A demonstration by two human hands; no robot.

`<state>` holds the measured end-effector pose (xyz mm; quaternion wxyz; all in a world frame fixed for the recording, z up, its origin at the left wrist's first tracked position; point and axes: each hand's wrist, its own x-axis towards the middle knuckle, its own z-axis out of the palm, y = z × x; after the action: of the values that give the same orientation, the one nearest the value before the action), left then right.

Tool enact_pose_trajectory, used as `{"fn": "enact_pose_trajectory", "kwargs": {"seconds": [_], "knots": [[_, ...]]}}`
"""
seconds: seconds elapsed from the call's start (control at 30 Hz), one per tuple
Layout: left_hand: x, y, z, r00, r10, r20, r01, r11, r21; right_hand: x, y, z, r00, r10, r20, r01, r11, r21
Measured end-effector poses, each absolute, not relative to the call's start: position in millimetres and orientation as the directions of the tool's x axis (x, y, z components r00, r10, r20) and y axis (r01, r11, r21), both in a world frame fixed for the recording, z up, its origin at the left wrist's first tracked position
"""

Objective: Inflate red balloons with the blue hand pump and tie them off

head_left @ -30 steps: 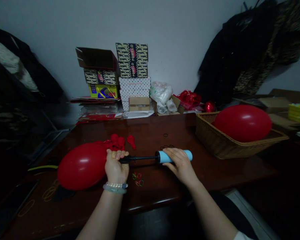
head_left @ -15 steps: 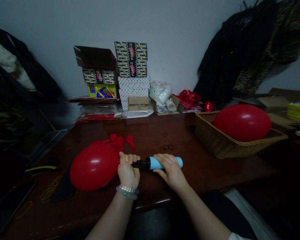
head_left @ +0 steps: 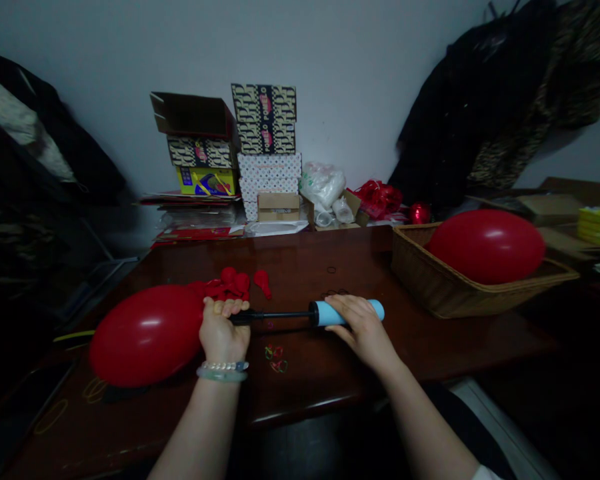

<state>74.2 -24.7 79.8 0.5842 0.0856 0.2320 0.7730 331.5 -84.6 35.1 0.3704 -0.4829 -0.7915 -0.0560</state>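
Blue pump handle [head_left: 343, 312] pulled back out, red balloon [head_left: 147, 335] bigger.
Left hand [head_left: 223, 330] closes around the balloon's end and black pump shaft [head_left: 275, 316]; right hand [head_left: 364, 325] grips the handle above the surface [head_left: 320, 380].

Red balloon [head_left: 145, 337] on a hand pump [head_left: 325, 313]

Big, round and shiny, full of air, lying on its side on the dark wooden table [head_left: 300, 267]. Neck hidden inside the closed left hand [head_left: 223, 330]. Thin black rod stretched out sideways from that fist, straight and flat. Light blue handle at the far end, wrapped in the right hand [head_left: 363, 323].
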Motion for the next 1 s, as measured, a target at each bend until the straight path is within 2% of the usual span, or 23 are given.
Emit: {"fn": "enact_pose_trajectory", "kwargs": {"seconds": [0.27, 0.63, 0.83, 1.0], "knots": [[80.4, -29.1, 76.7, -0.278, 0.951, -0.137, -0.878, -0.194, 0.438, 327.8, -87.0, 31.4, -0.227, 0.715, 0.661, 0.82, 0.506, -0.266], [121.1, -42.0, 58.9, -0.195, 0.973, -0.125, -0.851, -0.104, 0.515, 295.3, -91.1, 18.1, -0.221, 0.719, 0.659, 0.786, 0.531, -0.316], [124.7, -43.7, 58.7, -0.219, 0.967, -0.132, -0.834, -0.115, 0.54, 283.2, -92.4, 10.5, -0.173, 0.728, 0.664, 0.766, 0.523, -0.374], [111.2, -38.3, 69.4, -0.287, 0.949, -0.132, -0.815, -0.169, 0.554, 285.7, -88.6, 16.0, -0.196, 0.728, 0.657, 0.764, 0.534, -0.363]]}}
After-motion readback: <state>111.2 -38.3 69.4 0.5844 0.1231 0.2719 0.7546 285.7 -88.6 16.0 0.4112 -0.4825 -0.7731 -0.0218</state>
